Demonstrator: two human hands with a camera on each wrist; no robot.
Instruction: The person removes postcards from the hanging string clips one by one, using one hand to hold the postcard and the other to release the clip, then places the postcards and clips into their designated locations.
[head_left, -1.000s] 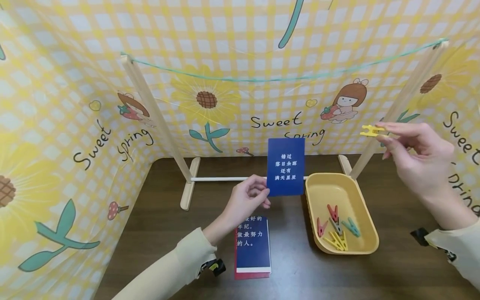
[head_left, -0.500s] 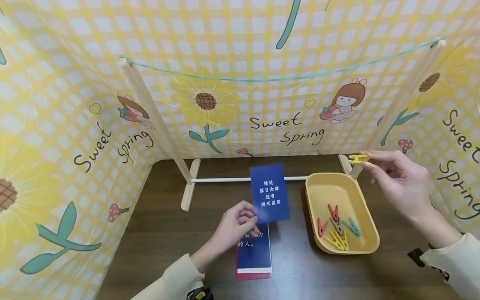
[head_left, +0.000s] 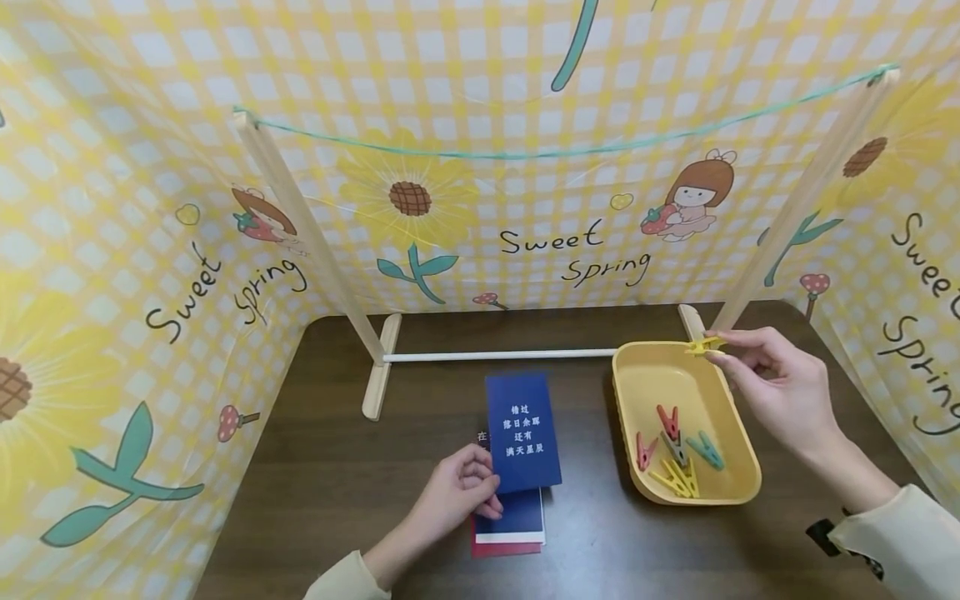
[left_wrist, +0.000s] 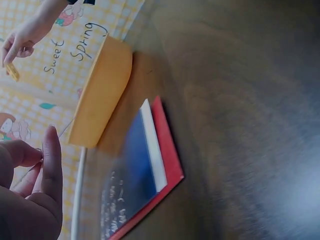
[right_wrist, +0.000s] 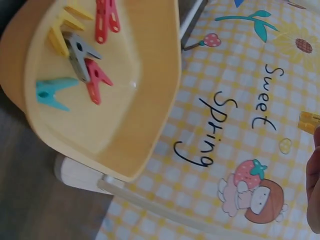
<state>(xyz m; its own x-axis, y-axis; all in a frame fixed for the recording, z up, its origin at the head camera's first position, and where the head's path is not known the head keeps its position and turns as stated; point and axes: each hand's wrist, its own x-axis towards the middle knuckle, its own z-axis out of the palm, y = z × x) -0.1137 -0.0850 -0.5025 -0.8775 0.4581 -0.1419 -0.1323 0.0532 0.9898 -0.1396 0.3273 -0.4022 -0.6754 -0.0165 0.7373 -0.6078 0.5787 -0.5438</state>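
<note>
Between thumb and fingers my left hand (head_left: 459,485) pinches the lower left edge of a blue card (head_left: 523,429) with white lettering. That card overlaps a stack of cards (head_left: 510,527), blue on top with a red one underneath, in the head view. In the left wrist view the stack lies flat on the table, below my left hand (left_wrist: 35,185). My right hand (head_left: 776,387) pinches a yellow clothespin (head_left: 705,344) near the far right rim of the yellow basket (head_left: 742,454). Several clothespins in red, grey, teal and yellow lie inside, among them a teal clothespin (right_wrist: 52,93).
Behind the cards stands a wooden frame, with a left post (head_left: 307,237) and a right post (head_left: 810,200). A green string (head_left: 517,156) sags between their tops, and a white rod (head_left: 502,355) joins their feet. A checked, printed cloth (head_left: 465,75) encloses the dark table (head_left: 300,483).
My left hand has lowered the blue card toward me, down over the stack. My right hand has come down and left with the yellow clothespin, to the basket's far rim.
</note>
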